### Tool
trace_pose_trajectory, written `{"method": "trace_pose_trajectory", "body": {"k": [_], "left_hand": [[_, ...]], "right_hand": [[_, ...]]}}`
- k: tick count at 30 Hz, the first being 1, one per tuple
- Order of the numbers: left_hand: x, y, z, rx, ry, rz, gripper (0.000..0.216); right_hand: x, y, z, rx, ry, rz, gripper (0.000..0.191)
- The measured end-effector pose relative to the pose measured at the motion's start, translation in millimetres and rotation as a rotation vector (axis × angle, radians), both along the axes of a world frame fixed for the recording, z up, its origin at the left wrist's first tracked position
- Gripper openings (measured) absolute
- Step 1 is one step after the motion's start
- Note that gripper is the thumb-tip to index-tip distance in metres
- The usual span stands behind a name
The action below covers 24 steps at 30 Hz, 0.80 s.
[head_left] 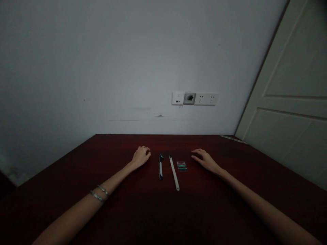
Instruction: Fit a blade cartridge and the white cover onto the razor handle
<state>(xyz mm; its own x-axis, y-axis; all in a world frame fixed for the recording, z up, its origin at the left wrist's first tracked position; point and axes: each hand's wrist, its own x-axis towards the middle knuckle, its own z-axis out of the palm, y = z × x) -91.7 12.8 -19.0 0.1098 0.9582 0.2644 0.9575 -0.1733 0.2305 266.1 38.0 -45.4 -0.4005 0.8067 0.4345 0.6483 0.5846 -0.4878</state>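
Head view | Dark red surface (112, 149); midway between its side edges, toward the far edge: slim razor (160, 169), pale dark-edged handle, greenish head; long off-white stick (174, 173), dark-tipped; small clear case (182, 166), greenish inside | left hand (141, 156) loosely curled, empty; right hand (206, 160) relaxed, empty

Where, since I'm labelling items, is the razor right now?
In the head view, the razor lies on the table, left of the long white stick and right of the left hand.

Dark red tabletop (143, 211), pale wall (114, 68) — scuffed low down, row of sockets (199, 99), panelled door (293, 81) at right
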Motion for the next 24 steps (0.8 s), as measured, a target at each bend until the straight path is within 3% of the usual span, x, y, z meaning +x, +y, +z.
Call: {"method": "trace_pose_trajectory", "body": {"k": [4, 12, 20, 24], "left_hand": [[-4, 2, -11.2, 0.006, 0.025, -0.006, 0.034], [-6, 1, -23.9, 0.046, 0.060, -0.035, 0.038], [-6, 0, -25.7, 0.033, 0.056, -0.020, 0.037], [-6, 1, -27.0, 0.040, 0.055, -0.027, 0.038]], "right_hand": [[6, -2, -1.9, -0.005, -0.078, 0.028, 0.043], [-28, -19, 8.2, -0.137, -0.133, 0.206, 0.063], [-25, -18, 5.2, -0.160, -0.162, 0.227, 0.054], [-24, -20, 5.3, -0.164, -0.156, 0.226, 0.059]]}}
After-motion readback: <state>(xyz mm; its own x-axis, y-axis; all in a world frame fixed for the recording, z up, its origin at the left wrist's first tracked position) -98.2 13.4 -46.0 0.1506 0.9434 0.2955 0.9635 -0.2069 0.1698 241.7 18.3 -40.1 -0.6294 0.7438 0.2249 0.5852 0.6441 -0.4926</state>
